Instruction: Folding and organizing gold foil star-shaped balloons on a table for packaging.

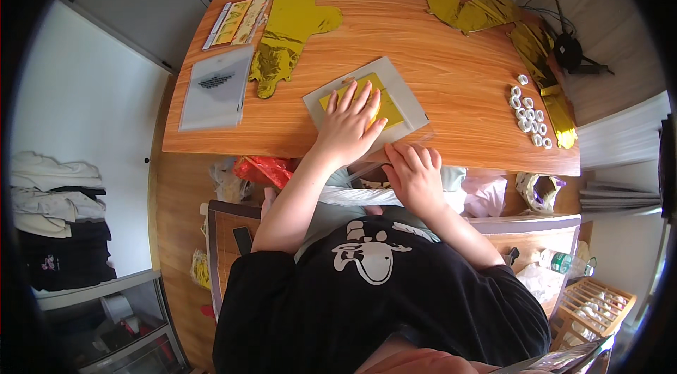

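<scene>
A flat clear packet (405,97) with a pale backing lies tilted near the table's front edge. Inside it shows a folded yellow-gold sheet (392,114). My left hand (347,123) rests flat on the packet, fingers spread over the yellow part. At the table's edge, my right hand (416,178) has its fingers curled together by the packet's clear near end, which they seem to pinch. The fingertips partly hide that spot. To the left lies a large gold foil balloon (300,10), uninflated and flat.
A stack of clear bags (214,92) and some printed cards (238,20) lie at the left. More gold foil (469,7) is at the far right, with a foil strip (543,70) along the right edge. Several small white rings (527,114) sit beside it, near a black stand (570,51).
</scene>
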### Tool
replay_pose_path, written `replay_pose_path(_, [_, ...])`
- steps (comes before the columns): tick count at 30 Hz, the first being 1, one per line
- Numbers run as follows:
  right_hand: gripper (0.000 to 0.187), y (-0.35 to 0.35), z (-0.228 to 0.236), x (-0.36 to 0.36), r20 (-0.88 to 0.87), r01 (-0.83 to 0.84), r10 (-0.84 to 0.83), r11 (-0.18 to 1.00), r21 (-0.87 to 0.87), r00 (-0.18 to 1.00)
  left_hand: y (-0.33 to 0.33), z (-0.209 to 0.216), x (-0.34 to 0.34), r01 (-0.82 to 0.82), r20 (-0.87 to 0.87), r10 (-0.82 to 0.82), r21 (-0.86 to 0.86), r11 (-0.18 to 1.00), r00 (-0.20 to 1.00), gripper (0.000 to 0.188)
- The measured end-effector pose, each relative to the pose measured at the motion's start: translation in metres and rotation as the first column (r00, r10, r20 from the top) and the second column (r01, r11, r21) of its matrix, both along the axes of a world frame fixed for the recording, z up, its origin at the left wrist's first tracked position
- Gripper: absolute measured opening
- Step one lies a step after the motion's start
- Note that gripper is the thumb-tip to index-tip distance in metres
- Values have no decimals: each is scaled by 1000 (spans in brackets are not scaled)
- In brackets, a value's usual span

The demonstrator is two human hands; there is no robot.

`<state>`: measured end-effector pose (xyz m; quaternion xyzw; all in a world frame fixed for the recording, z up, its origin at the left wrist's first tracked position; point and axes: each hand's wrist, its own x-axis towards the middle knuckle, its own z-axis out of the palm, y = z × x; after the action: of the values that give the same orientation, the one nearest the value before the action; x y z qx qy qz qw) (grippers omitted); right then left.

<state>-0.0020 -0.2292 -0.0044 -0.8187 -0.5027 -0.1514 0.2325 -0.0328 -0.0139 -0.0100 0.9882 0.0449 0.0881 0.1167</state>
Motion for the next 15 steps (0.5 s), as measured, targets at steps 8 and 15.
replay_pose_path(8, [58, 6, 6, 0, -171, -23, 17, 999, -34, 985, 4, 6, 1, -5, -53, -2, -132, 991, 999, 65])
replay_pose_path(15, [67, 8, 2, 15, -45, -91, 86, 987, -132, 995, 4, 8, 1, 0, -82, -12, -136, 991, 997, 64])
